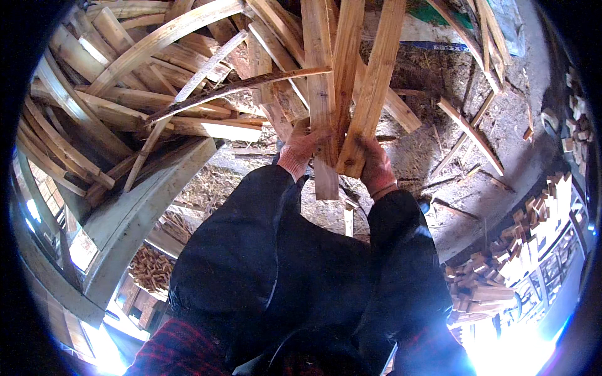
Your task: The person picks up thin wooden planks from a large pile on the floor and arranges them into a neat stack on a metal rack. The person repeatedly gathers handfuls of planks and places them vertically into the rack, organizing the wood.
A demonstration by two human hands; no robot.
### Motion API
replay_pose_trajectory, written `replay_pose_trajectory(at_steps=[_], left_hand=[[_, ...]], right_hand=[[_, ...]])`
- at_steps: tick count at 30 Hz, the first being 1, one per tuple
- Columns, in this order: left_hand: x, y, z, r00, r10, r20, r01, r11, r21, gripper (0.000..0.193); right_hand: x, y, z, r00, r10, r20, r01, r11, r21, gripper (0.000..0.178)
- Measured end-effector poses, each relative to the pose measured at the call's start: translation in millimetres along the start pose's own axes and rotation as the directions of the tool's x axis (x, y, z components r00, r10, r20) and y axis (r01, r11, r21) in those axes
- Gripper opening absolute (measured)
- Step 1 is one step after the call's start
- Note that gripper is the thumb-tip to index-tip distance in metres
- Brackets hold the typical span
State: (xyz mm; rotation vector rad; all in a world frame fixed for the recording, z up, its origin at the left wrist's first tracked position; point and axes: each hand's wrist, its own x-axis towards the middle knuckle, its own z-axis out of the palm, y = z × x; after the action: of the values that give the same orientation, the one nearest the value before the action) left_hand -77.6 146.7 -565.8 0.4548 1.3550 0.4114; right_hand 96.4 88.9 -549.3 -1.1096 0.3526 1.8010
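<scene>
Both my hands grip a bundle of long wooden slats (343,81) that rises from my hands toward the top of the view. My left hand (301,147) is wrapped around the bundle's left side near its lower end. My right hand (376,164) clasps the right side, partly behind a slat. One slat's lower end (326,182) sticks out below my hands. Dark sleeves cover both forearms.
A big heap of loose planks and slats (144,81) fills the upper left, over a slanted grey beam (150,200). Scattered sticks (470,135) lie on the dirt floor at right. Small stacked wood blocks (501,269) are piled at lower right.
</scene>
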Motion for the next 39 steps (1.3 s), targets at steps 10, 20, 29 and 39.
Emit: replay_pose_trajectory(at_steps=[10,20,29,39], left_hand=[[-138.2,-11.7,55.4,0.922,-0.317,0.224,0.388,0.781,-0.49,0.049],[-269.6,110.6,26.8,0.693,-0.469,0.548,0.717,0.534,-0.448,0.071],[-241.2,120.6,-5.1,0.893,-0.396,0.212,0.378,0.918,0.122,0.091],[-217.6,105.6,7.6,0.881,-0.422,0.214,0.454,0.881,-0.133,0.077]], right_hand=[[-157.5,-26.6,96.9,0.986,-0.157,-0.048,-0.062,-0.087,-0.994,0.069],[-166.5,-65.5,69.0,0.967,-0.02,0.254,0.056,0.989,-0.133,0.041],[97.6,-62.1,98.3,0.898,-0.438,-0.025,-0.147,-0.248,-0.957,0.055],[39.9,-115.8,21.9,0.996,0.023,0.083,0.052,0.613,-0.788,0.047]])
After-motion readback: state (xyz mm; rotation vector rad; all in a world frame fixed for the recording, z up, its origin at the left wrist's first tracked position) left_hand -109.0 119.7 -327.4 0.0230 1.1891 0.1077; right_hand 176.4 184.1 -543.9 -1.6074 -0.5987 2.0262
